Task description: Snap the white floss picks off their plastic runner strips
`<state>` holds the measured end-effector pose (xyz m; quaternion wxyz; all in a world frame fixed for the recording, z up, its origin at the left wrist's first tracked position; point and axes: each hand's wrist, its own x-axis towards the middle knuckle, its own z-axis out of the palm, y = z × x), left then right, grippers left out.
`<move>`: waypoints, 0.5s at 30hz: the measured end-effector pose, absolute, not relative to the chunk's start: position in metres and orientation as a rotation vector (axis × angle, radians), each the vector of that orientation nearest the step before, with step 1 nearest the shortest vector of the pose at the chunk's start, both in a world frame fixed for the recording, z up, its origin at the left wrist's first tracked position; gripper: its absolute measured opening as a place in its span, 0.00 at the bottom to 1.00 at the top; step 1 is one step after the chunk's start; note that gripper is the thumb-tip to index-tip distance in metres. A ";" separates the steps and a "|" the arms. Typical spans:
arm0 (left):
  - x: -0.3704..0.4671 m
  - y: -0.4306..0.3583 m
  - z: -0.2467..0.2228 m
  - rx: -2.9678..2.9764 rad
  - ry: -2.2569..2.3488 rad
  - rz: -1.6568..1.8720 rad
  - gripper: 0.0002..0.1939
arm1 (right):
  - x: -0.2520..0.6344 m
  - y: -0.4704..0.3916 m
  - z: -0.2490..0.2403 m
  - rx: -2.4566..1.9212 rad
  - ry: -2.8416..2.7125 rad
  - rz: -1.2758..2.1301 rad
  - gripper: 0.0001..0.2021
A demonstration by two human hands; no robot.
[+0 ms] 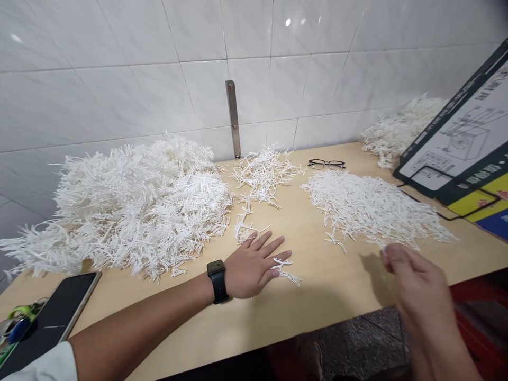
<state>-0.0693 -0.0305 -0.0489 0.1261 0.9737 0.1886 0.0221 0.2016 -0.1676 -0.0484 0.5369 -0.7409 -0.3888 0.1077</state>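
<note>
My left hand (250, 264), with a black watch (218, 281) on its wrist, lies flat on the table with its fingers spread. A few thin white branched strands (286, 271) show at its thumb and index finger; a small loose cluster of strands (244, 227) lies just beyond the fingertips. My right hand (420, 288) is raised over the table's front edge, thumb and index finger pinched together. What the pinch holds, if anything, is too small to make out. Beyond it spreads a flat pile of short white pieces (369, 206).
A large heap of white strands (146, 201) fills the left side, a smaller heap (265, 172) the middle back. Glasses (326, 164) lie near the wall. A printed box (464, 132) leans at right beside another heap (400, 129). A phone (59, 317) and keys (18, 323) sit front left.
</note>
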 end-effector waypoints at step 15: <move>-0.068 -0.031 -0.040 2.745 0.592 0.028 0.33 | 0.163 -0.136 -0.063 -1.978 -1.230 0.010 0.18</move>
